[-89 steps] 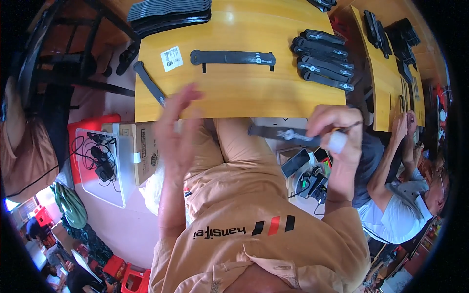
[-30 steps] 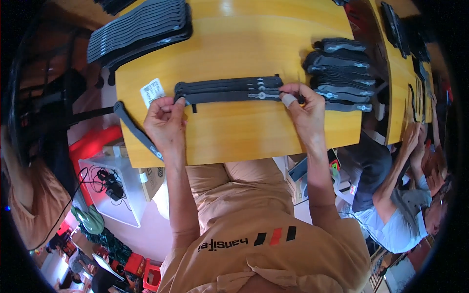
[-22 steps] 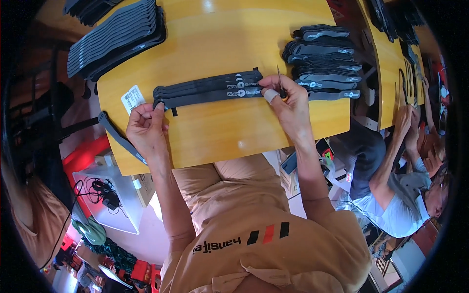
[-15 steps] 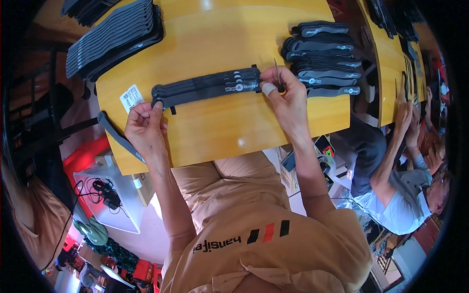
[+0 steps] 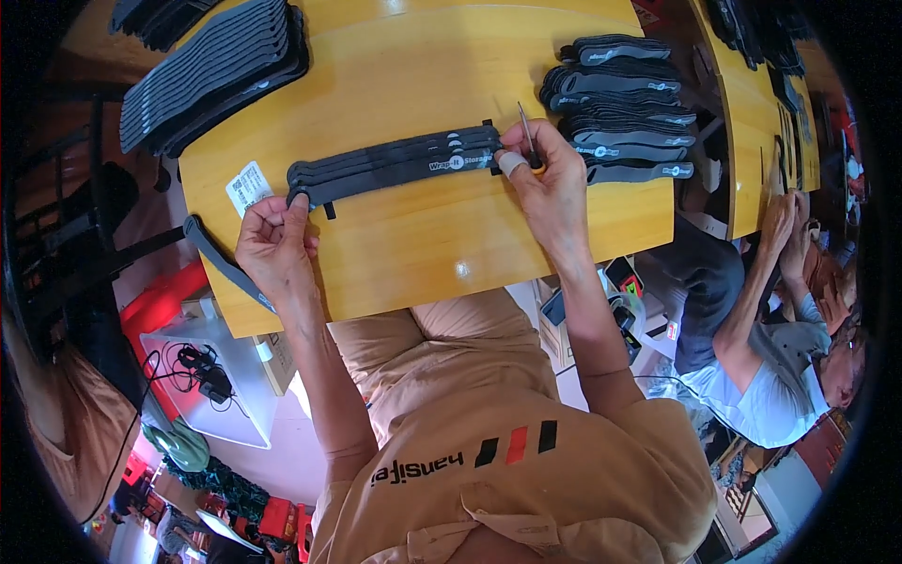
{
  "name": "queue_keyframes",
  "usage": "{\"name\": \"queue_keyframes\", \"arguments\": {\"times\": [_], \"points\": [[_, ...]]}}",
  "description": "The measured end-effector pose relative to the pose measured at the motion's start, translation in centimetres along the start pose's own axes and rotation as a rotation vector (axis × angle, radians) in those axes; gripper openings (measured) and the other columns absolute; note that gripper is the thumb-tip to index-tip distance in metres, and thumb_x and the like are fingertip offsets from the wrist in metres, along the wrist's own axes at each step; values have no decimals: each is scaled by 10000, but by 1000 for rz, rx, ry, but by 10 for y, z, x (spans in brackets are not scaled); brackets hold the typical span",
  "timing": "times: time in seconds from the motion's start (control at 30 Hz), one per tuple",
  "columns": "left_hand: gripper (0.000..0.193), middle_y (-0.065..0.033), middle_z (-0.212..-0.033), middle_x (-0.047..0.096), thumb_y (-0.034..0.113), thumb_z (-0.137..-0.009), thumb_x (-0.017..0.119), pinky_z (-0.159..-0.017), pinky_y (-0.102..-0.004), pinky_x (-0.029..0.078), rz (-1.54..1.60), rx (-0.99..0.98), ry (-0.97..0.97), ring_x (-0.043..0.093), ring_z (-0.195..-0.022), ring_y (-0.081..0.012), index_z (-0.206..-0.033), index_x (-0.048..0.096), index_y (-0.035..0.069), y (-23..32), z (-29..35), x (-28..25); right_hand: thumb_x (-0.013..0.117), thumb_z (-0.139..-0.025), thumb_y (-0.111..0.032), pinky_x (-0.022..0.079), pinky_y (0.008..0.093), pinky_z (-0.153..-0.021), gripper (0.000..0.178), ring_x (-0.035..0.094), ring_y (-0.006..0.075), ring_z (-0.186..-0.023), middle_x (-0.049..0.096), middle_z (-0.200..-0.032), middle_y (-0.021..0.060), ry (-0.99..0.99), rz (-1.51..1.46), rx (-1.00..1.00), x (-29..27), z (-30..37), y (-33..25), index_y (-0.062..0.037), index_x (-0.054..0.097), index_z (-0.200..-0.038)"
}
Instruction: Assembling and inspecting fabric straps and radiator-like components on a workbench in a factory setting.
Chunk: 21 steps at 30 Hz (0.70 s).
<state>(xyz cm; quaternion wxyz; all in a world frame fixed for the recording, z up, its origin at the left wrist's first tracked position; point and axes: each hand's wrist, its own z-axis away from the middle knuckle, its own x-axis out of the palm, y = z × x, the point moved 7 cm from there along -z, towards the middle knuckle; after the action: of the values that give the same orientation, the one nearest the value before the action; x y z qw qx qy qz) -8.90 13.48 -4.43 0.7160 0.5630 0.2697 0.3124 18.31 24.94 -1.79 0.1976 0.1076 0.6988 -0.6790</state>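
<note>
A small bundle of black straps (image 5: pixel 385 171) lies across the table, several overlapping side by side with pale printing near the right end. My left hand (image 5: pixel 275 252) is closed, thumb and fingers pinching the rounded left end of the nearest strap. At the other end, my right hand (image 5: pixel 556 195) is closed with its fingertips on the strap ends. It also holds a slim pointed metal tool (image 5: pixel 525 122) with a yellow-orange handle, tip upward; the palm hides the rest. A white wrap covers part of one finger. Beside my left hand lies a white printed label (image 5: pixel 247 186).
Stacked grey-black straps stand at the far left (image 5: pixel 211 75) and in piles at the right (image 5: pixel 620 117). A loose strap (image 5: pixel 225 263) hangs near the left edge of the yellow table (image 5: pixel 404 273). A co-worker (image 5: pixel 752 376) sits at the right.
The straps and both hands have shifted very slightly left in view. The pointed tool in my right hand has tilted leftward, showing more of its blade. Both grips stay the same.
</note>
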Motion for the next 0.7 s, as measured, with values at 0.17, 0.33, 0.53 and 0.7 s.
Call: {"name": "queue_keyframes", "arguments": {"times": [0.17,0.33,0.53,0.7], "points": [[148,3,-594,545,38,-762,683,-357,-161,297,35,28,-18,442,-410,-44,-783,537,40,0,-1,0,588,-740,56,428,256,-549,115,525,116,-604,570,-688,66,3,38,-19,0,0,-3,0,550,-834],[147,6,-602,543,36,-761,682,-356,-160,296,5,11,2,437,-413,-39,-783,538,41,0,-1,0,589,-738,56,429,256,-554,113,524,119,-594,568,-682,69,3,26,-2,0,0,-2,2,550,-830],[140,6,-601,543,26,-763,678,-355,-159,295,34,14,-9,437,-416,-37,-782,539,43,-1,-1,2,593,-734,53,429,257,-552,113,523,116,-592,565,-666,69,6,39,-14,1,-1,0,1,552,-825],[139,6,-600,541,16,-761,675,-357,-161,294,11,-5,19,436,-416,-37,-785,540,40,3,0,1,590,-731,54,427,250,-555,111,519,108,-594,557,-658,66,15,22,-7,3,-1,-2,1,553,-822]]}}
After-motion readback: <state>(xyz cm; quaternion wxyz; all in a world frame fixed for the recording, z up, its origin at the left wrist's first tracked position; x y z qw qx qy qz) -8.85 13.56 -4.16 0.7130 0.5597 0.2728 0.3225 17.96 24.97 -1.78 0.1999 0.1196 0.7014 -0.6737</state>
